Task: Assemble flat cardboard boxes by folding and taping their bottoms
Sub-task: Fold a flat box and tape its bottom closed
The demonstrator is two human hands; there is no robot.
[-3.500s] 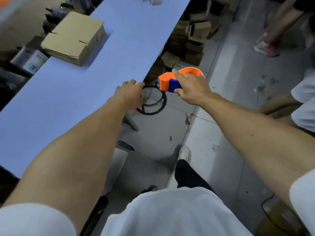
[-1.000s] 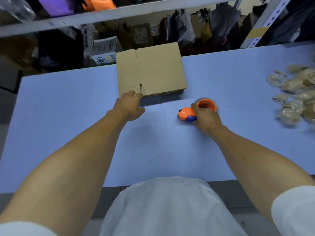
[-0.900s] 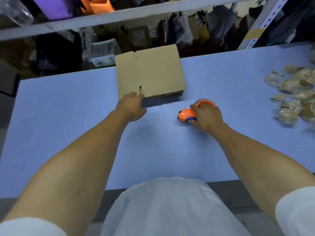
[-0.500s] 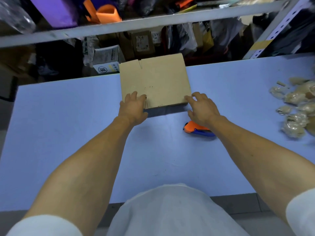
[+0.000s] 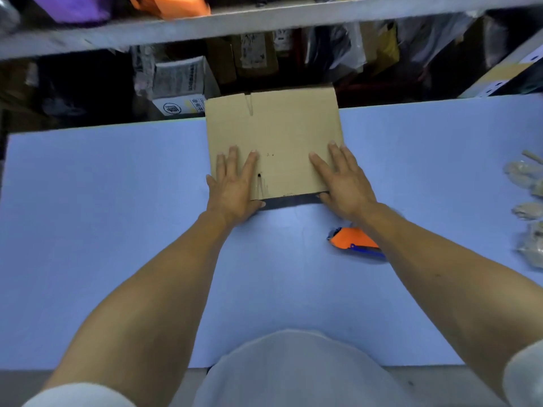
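Two bare forearms reach out from your body across a pale blue surface (image 5: 117, 230). Just under your right forearm, partly hidden by it, an orange and blue tape dispenser (image 5: 354, 240) lies on the surface, untouched. Further out, your left hand (image 5: 235, 186) and right hand (image 5: 343, 183) rest palm down on the near corners of a stack of flat cardboard boxes (image 5: 279, 136). The fingers of both hands are straight and spread, pressing the top sheet; neither hand grasps anything. The stack sits at the far edge of the surface, its back edge overhanging slightly.

This looks like the very first step: taking one flat box off the stack. The next move calls for sliding or lifting the top sheet free, then opening it square.

No box is yet opened, so none holds anything. Beyond, shelving (image 5: 264, 13) carries blurred cartons and bags; their contents cannot be told. At the far right lie crumpled clear wrappers (image 5: 526, 183).
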